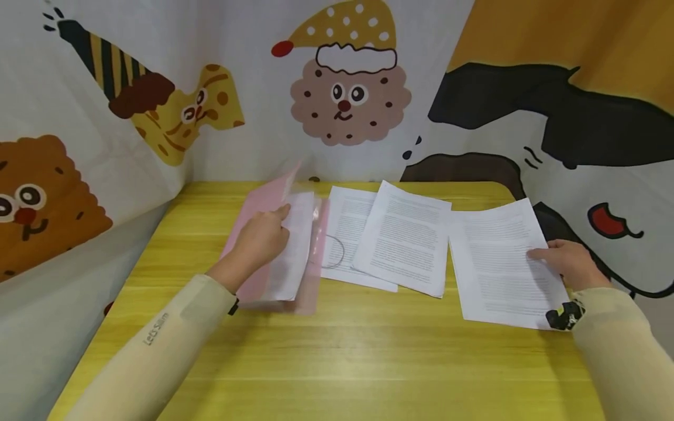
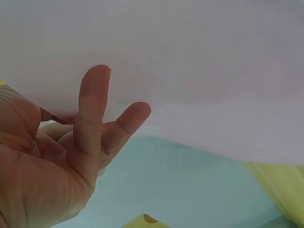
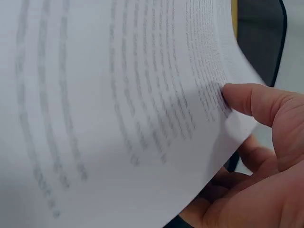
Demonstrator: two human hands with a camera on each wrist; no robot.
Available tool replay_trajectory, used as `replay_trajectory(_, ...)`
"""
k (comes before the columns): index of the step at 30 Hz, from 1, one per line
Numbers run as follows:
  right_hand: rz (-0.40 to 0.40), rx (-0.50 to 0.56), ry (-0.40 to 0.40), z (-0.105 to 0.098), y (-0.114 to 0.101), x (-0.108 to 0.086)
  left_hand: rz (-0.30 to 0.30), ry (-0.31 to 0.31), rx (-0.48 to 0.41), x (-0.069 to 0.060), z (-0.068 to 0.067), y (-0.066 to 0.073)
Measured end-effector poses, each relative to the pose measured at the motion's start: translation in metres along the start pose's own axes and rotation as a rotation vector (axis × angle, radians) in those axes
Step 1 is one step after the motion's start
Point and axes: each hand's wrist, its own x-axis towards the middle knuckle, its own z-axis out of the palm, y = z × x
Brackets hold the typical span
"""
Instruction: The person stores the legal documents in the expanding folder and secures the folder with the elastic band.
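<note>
A pink folder (image 1: pixel 260 204) stands partly open on the left of the table, with white printed sheets (image 1: pixel 295 245) inside and a clear pink strip along its right side. My left hand (image 1: pixel 260 237) is at its cover, gripping the edge. From the left wrist view, that hand (image 2: pixel 61 147) has two fingers against a pale pinkish surface, while its thumb tip is hidden. On the right, my right hand (image 1: pixel 574 263) holds printed paper (image 1: pixel 500 263) by its right edge. In the right wrist view the thumb (image 3: pixel 251 99) lies on top, the other fingers beneath.
Between the hands, two overlapping lots of printed paper, an upper one (image 1: pixel 405 240) and a lower one (image 1: pixel 347 213), lie on the yellow wooden table (image 1: pixel 368 362). A thin grey loop (image 1: pixel 343 251) shows beside the folder. A cartoon-printed curtain (image 1: pixel 253 35) hangs behind.
</note>
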Motion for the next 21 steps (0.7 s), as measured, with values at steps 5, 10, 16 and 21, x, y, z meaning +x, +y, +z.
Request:
replay_trajectory(5,-0.027,-0.110,0.036,0.015,-0.002,-0.002,0.004,-0.006,0.001,-0.001,-0.001,0.000)
replay_trajectory(10,-0.059,-0.179,0.057,0.024,-0.015,-0.010,0.003,-0.002,-0.009,-0.002,-0.001,0.000)
replay_trajectory(16,-0.026,-0.213,0.048,0.026,-0.023,-0.012,0.009,-0.006,-0.016,-0.002,-0.001,-0.001)
replay_trajectory(21,-0.029,-0.164,0.015,0.025,-0.023,-0.007,0.015,0.013,-0.018,-0.001,-0.002,-0.002)
